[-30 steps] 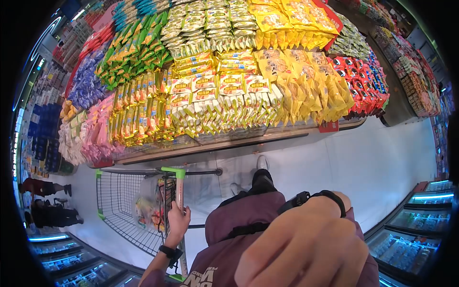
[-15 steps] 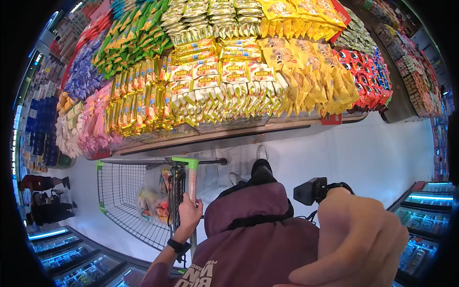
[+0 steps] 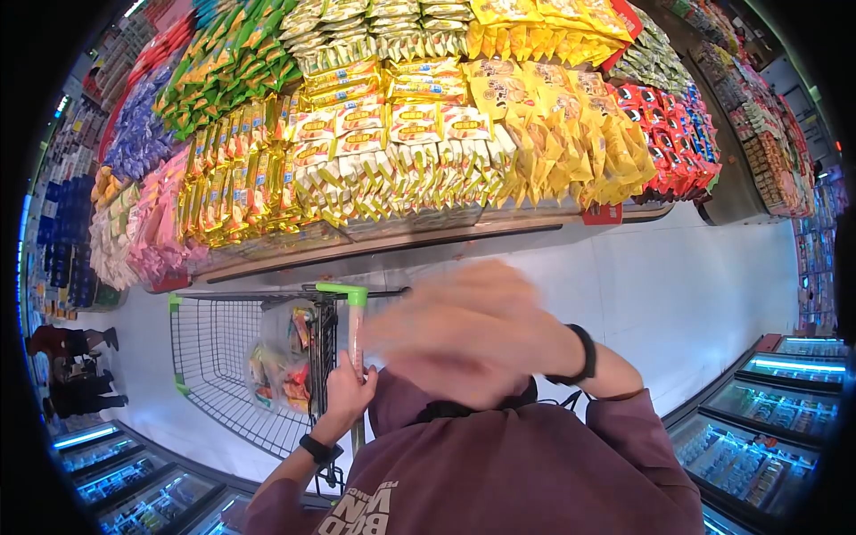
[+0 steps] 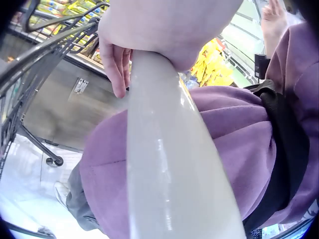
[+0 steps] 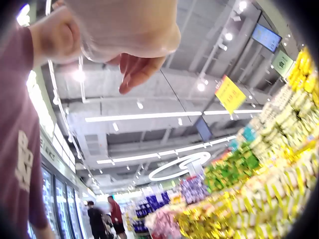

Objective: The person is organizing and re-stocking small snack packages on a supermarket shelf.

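My left hand [image 3: 348, 388] grips the pale, green-ended handle [image 3: 356, 332] of a wire shopping cart [image 3: 201, 343]. In the left wrist view the handle bar [image 4: 169, 149] runs large across the middle, with fingers [image 4: 113, 69] curled over its far end. Inside the cart lies a clear plastic bag [image 3: 283, 370] of colourful packets. My right hand [image 3: 464, 330] is raised in front of my body, blurred, to the right of the handle, and holds nothing visible. The right wrist view shows that hand [image 5: 129, 30] with its fingers hanging loosely bent.
Ahead stands a long display counter [image 3: 374, 254] heaped with packaged snacks, including white packets [image 3: 401, 174] and yellow bags [image 3: 571, 134]. Glass-fronted freezers [image 3: 758, 406] line the area behind me. Two people [image 5: 107, 219] stand further along the aisle, to the left.
My right hand has swept from the lower right up and leftward to the middle, near the handle. The left hand keeps hold of the handle throughout.
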`<state>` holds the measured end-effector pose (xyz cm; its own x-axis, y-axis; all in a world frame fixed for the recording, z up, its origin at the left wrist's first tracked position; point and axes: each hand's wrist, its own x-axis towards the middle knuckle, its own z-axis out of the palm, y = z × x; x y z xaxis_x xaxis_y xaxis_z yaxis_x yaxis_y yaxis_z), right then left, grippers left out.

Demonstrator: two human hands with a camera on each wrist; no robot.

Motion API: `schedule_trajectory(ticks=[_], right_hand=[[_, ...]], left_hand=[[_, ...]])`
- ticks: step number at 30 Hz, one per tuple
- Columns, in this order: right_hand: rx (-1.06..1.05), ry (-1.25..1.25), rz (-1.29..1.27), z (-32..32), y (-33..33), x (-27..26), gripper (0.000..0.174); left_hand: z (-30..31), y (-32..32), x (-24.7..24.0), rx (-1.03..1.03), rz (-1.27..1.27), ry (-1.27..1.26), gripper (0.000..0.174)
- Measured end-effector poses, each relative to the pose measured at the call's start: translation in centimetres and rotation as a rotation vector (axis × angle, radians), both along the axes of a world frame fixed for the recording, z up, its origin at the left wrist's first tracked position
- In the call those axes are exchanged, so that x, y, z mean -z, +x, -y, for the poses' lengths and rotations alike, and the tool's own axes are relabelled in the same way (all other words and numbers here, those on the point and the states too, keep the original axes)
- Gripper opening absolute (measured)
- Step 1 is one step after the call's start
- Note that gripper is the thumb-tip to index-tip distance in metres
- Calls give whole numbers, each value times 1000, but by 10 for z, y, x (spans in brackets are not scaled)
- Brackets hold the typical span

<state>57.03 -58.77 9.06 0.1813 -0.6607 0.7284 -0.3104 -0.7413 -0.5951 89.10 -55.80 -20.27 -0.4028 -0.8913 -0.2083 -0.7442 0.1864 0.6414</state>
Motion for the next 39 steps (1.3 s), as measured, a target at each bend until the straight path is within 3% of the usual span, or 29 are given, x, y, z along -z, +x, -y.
schedule_trajectory(ticks=[2,5,9,12,20,25,28,30,31,33,35,39], right_hand=[[-51,179,-149,31,21,75,20],[-141,35,-315,48,54,173,25],[-253,48,-501,28,81,251,26],[-331,160,-610,24,65,248,28],[-361,146,-555,7,16,244,33],[-415,205,-484,-6,-20,244,31],[-390,143,-483,-13,-43,244,30],[-413,167,-476,-17,-56,244,31],[-432,193,-466,-19,-64,241,31],[-448,234,-467,-23,-75,240,32],[-435,259,-500,-27,-85,233,31],[-452,370,-545,-31,-101,225,28]], left_hand=[[12,-37,-74,31,198,38,39],[15,-36,-73,146,274,-29,40],[15,-52,-83,232,384,-81,38],[10,-60,-77,283,465,-108,36],[-14,-109,-83,193,365,-104,33],[-29,-144,-91,161,305,-18,45],[-17,-147,-108,311,200,97,42],[-2,-140,-116,231,130,156,34],[1,-134,-109,63,3,22,37],[17,-116,-107,-172,-78,41,37],[39,-79,-73,-264,18,26,36],[60,-6,59,-355,73,148,36]])
